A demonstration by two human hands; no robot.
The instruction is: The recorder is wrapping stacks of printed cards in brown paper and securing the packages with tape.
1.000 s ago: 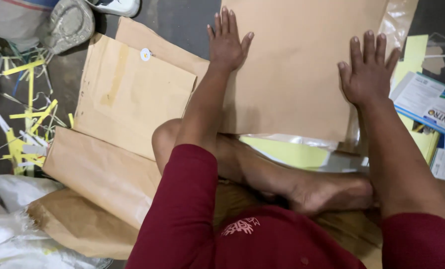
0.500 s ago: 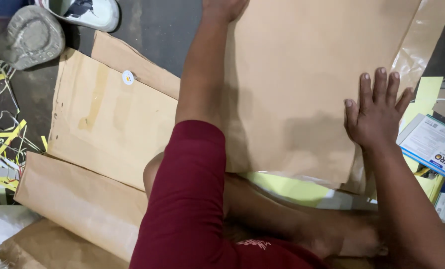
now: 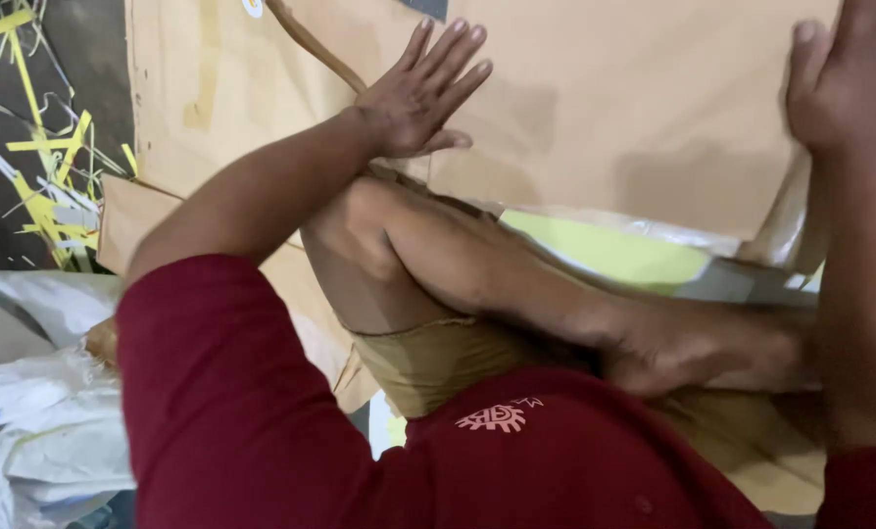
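The large sheet of brown kraft paper (image 3: 595,108) fills the view from 11 to 3 o'clock, lying flat just beyond your crossed legs; its long axis looks to run left to right, though its edges pass out of view. Beneath its near edge, at about 3 o'clock, a yellow-green sheet (image 3: 605,250) shows. At 9 to 11 o'clock a second brown paper piece with a small white disc (image 3: 178,88) lies partly under the big sheet, and beyond it at 10 o'clock are scattered yellow paper strips (image 3: 46,186). White woven sacks (image 3: 26,392) sit at 8 o'clock.

Your left hand (image 3: 420,93) is spread fully open, palm down on the sheet at 12 o'clock, gripping nothing. Your right hand (image 3: 845,78), at 2 o'clock, is also flat with fingers extended on the sheet's right part, holding nothing. Both press the sheet.
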